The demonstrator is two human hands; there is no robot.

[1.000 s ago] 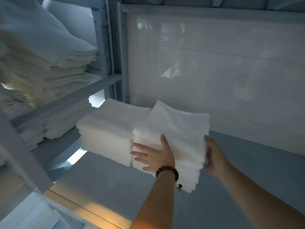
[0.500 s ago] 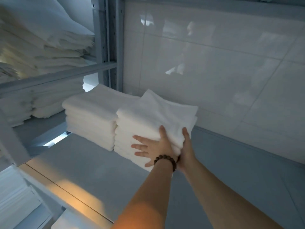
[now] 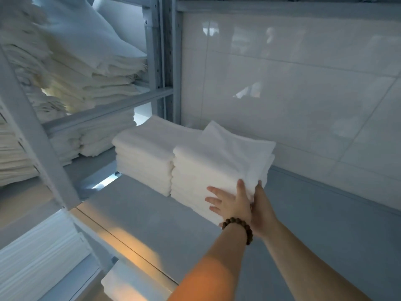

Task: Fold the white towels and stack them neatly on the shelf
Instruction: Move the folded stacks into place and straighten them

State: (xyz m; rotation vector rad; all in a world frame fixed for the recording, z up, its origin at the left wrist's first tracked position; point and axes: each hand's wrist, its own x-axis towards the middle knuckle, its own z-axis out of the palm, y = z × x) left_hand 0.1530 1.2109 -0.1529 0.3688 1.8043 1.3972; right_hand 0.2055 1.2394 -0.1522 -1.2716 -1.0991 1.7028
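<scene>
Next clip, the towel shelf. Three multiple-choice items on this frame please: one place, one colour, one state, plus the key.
1. Where does the pressed towel stack stand, relative to the other stack on the shelf?
A. on its right, touching it
B. on top of it
C. one shelf lower

2. What colour are the beads of the bracelet?
A. white
B. dark brown
C. green

3. How does the left hand lie?
A. a fist, off the towels
B. fingers straight, flat on the stack's front
C. pinching a loose towel

Key: 1 A, the stacks sit side by side with no gap; 2 B, dark beads ring the left wrist; 3 B, its spread fingers press the front.
</scene>
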